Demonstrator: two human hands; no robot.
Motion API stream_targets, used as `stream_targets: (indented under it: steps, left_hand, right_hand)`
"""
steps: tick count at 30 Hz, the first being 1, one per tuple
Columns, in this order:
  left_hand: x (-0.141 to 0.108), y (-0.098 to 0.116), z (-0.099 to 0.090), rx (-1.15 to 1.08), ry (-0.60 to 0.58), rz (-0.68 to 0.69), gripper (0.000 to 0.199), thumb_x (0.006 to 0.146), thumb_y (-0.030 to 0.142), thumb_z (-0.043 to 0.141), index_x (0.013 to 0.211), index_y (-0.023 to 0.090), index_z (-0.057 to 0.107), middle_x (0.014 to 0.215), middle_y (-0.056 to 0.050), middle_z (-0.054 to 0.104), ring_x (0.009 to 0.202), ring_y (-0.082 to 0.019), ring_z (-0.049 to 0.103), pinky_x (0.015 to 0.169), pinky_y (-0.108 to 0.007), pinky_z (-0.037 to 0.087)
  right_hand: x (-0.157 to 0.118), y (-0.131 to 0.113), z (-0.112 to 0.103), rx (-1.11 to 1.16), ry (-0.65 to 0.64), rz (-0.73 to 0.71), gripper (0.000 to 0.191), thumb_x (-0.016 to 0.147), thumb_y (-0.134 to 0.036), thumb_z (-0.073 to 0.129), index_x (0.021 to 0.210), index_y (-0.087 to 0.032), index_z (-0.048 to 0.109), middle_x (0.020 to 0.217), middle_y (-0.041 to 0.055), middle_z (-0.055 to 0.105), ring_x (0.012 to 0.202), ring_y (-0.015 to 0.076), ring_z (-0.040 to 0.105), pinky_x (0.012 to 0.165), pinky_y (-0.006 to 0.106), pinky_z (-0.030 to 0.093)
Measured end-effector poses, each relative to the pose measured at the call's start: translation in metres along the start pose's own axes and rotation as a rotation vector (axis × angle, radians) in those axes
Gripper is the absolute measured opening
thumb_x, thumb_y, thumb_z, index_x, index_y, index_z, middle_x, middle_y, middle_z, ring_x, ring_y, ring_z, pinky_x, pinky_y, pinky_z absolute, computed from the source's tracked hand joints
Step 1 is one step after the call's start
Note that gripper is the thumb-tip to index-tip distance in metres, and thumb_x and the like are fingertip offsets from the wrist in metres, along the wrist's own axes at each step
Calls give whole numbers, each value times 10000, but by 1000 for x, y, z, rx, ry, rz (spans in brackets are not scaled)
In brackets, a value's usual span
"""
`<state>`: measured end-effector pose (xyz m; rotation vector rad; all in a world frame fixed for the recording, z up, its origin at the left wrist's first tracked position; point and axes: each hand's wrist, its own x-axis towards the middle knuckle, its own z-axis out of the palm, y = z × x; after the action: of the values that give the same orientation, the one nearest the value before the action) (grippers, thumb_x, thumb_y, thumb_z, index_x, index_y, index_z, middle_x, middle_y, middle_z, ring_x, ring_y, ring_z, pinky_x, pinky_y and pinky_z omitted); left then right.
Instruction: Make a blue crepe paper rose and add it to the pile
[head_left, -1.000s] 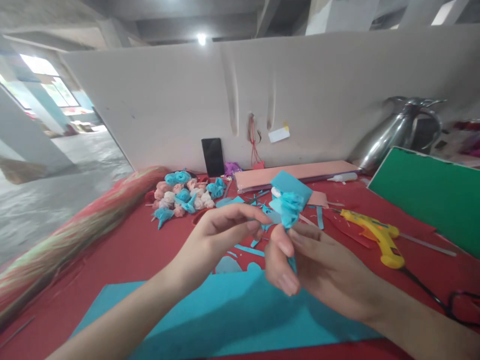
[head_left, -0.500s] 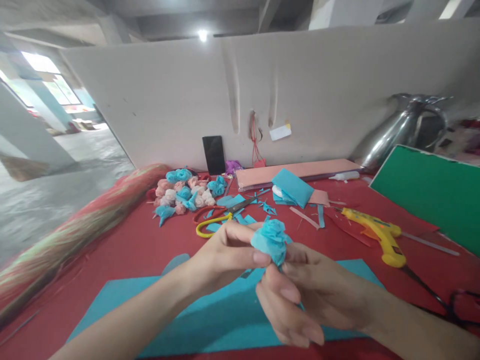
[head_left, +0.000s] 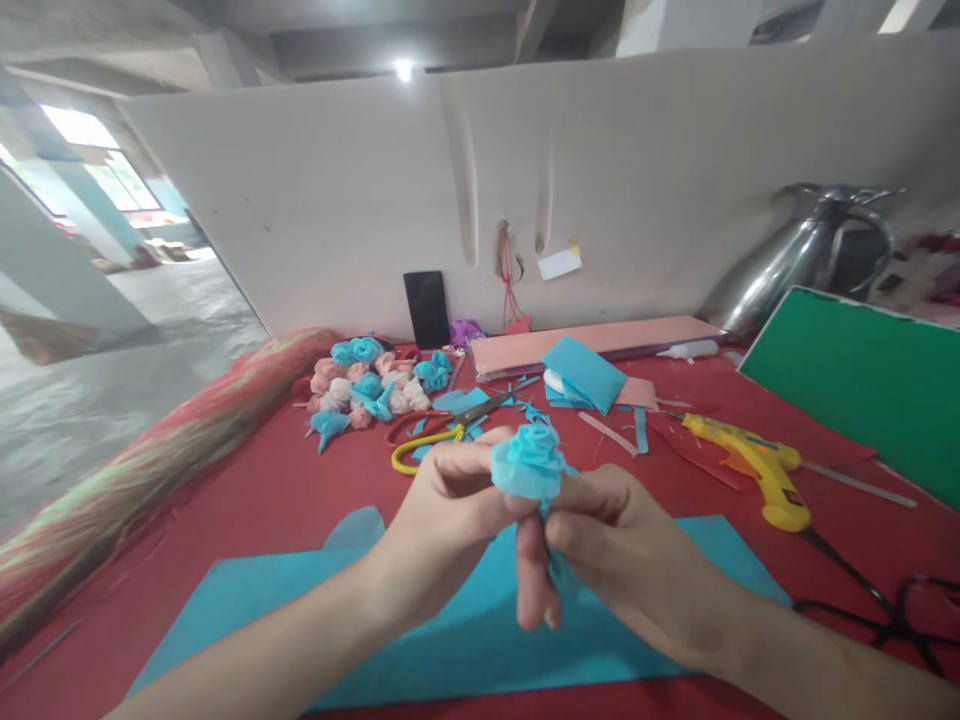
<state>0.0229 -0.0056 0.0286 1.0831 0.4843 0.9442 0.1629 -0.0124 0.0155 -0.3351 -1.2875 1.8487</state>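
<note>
A ruffled blue paper flower (head_left: 529,462) is held up between both hands, above a large blue sheet (head_left: 450,640) lying on the red table. My left hand (head_left: 450,510) pinches the flower's left side, thumb and fingers closed on it. From the right, my right hand (head_left: 622,550) grips the bunched paper at the flower's base. Part of that base is hidden by the fingers. Behind the hands lie scissors (head_left: 431,440) with red and yellow handles, among blue paper scraps.
Blue, pink and white paper flowers (head_left: 367,385) are heaped at back left. Folded blue paper (head_left: 585,372) lies behind the hands. A yellow glue gun (head_left: 757,465), green board (head_left: 862,380) and metal jug (head_left: 787,260) are at right. A phone (head_left: 427,309) leans on the wall.
The flower has moved slightly left and up, its top turned more upright. My right hand's fingers have drawn in beneath it and closed around its base.
</note>
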Motion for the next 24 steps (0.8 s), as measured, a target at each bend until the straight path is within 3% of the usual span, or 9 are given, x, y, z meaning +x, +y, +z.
stream_targets:
  steps: [6, 12, 19, 24]
  left_hand:
    - [5, -3, 0, -6, 204, 126, 199, 701, 238, 732, 534, 167, 650, 447, 48, 498, 447, -80, 499, 491, -209, 501]
    - [6, -5, -1, 3, 202, 139, 180, 738, 225, 699, 569, 169, 670, 452, 45, 490, 459, -87, 510, 506, -224, 502]
    - [7, -5, -1, 21, 219, 172, 165, 743, 189, 684, 580, 167, 672, 540, 44, 528, 459, -73, 529, 494, -207, 473]
    - [8, -8, -3, 103, 327, 210, 119, 709, 182, 711, 592, 170, 698, 609, 29, 562, 594, -76, 553, 628, -180, 480]
  right_hand:
    - [0, -13, 5, -543, 294, -150, 187, 859, -215, 567, 821, -231, 749, 642, -12, 630, 621, 94, 552, 590, 190, 467]
    - [-2, -9, 1, -635, 320, -183, 187, 866, -262, 561, 916, -238, 740, 647, -6, 646, 595, 103, 538, 571, 198, 474]
    - [-1, -9, 0, -667, 317, -180, 158, 852, -247, 587, 858, -243, 744, 649, -14, 666, 595, 107, 570, 564, 199, 490]
    - [-2, -5, -2, -969, 518, -388, 67, 789, -231, 670, 787, -238, 737, 674, -10, 697, 567, 133, 615, 520, 222, 496]
